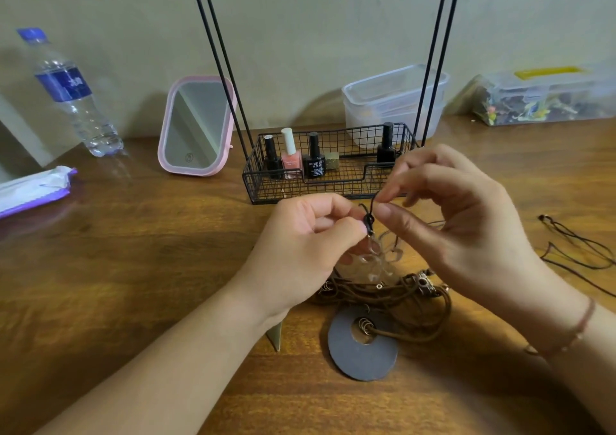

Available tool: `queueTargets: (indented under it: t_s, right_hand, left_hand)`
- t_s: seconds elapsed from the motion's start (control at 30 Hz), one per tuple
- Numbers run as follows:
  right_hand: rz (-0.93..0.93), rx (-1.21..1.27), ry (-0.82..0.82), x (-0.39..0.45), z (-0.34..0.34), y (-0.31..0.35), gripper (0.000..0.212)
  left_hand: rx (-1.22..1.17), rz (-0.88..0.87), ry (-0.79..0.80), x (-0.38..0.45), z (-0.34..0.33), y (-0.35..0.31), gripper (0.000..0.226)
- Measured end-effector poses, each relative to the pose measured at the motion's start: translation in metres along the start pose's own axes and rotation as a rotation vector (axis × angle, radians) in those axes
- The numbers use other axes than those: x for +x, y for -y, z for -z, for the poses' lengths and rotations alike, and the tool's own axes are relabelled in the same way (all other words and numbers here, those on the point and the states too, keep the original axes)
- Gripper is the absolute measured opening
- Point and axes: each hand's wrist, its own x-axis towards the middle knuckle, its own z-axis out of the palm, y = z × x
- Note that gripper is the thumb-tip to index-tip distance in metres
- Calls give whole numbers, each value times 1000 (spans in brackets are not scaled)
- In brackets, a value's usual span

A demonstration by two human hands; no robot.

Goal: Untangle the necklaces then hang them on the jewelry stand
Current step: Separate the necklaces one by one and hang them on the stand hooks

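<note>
While both hands work just in front of the jewelry stand (328, 167), the left hand (310, 234) pinches a black cord (368, 219) at its knot and the right hand (450, 214) pinches the same cord just above. Nearer the person than the stand, a tangle of brown necklaces (393, 296) (one with a grey disc pendant (361, 351)) lies on the table (133, 284).
</note>
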Motion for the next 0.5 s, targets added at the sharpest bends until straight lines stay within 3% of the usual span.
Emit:
queueTargets:
  t_s: [0.07, 0.23, 0.5]
  right_hand:
    - [20, 58, 24, 2, 1, -2, 13]
    - [42, 39, 270, 5, 6, -2, 18]
    - [-101, 28, 314, 5, 10, -2, 6]
  left_hand:
    - [-66, 52, 89, 0, 0, -1, 9]
    - [-176, 149, 209, -1, 3, -3, 14]
    - [-204, 227, 218, 1, 7, -2, 5]
